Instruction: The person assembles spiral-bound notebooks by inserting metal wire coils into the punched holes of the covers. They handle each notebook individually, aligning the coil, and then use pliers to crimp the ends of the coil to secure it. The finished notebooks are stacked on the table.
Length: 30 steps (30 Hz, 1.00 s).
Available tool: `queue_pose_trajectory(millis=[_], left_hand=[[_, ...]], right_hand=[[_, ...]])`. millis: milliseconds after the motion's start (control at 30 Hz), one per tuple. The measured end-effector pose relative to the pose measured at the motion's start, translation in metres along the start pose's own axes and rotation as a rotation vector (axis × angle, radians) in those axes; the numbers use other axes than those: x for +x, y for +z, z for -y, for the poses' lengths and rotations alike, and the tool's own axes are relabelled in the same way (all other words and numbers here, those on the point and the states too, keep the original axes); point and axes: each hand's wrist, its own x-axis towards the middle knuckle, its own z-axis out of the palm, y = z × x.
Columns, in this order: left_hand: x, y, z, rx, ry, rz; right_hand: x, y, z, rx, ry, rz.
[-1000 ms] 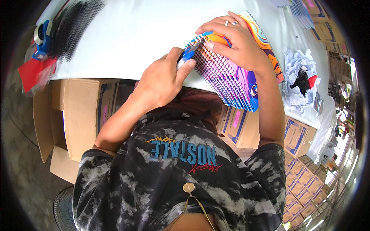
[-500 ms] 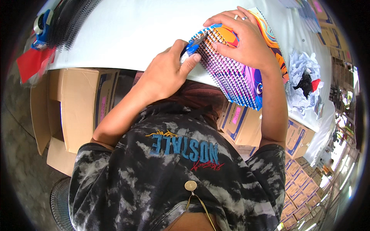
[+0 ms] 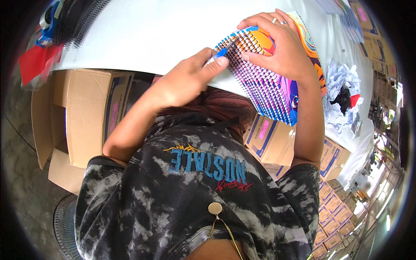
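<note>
A brightly coloured spiral-bound notebook (image 3: 277,82) is pressed flat at the near edge of a white table (image 3: 143,34), part of it overhanging that edge toward the person. The right hand (image 3: 281,47) is spread over the notebook's cover, fingers apart and palm down, with rings seen on two fingers. The left hand (image 3: 186,80) is closed around a small blue-handled tool (image 3: 219,54), whose tip is set against the black wire binding (image 3: 251,65) along the notebook's left side. Beyond the notebook, at the table's far left corner, a bundle of loose black binding coils (image 3: 80,19) is laid beside a blue tape dispenser (image 3: 47,21) and a red sheet (image 3: 34,65). To the notebook's right, crumpled white paper (image 3: 340,86) with a black and red scrap on top is heaped on the table. Below the table edge, left of the notebook, an open cardboard box (image 3: 82,112) is seen, and more printed boxes (image 3: 273,138) are stacked under and behind the notebook's right side.
</note>
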Motion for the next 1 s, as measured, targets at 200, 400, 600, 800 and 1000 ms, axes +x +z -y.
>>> queue_pose_trajectory(millis=[200, 400, 600, 800, 1000], left_hand=[[0.002, -0.01, 0.018, -0.944, -0.123, 0.418], [0.001, -0.008, 0.018, -0.894, -0.153, 0.349], [-0.003, 0.004, 0.011, -0.215, -0.026, -0.049], [-0.004, 0.003, 0.014, -0.146, -0.006, -0.098], [-0.004, 0.003, 0.009, 0.838, 0.049, -0.35]], right_hand=[[0.001, 0.0, -0.001, -0.032, -0.037, 0.005], [-0.001, 0.003, -0.004, -0.038, -0.051, -0.016], [0.001, 0.001, -0.003, -0.038, -0.034, 0.02], [0.0, 0.002, -0.004, -0.036, -0.057, -0.01], [0.001, 0.001, -0.002, -0.041, -0.019, 0.027]])
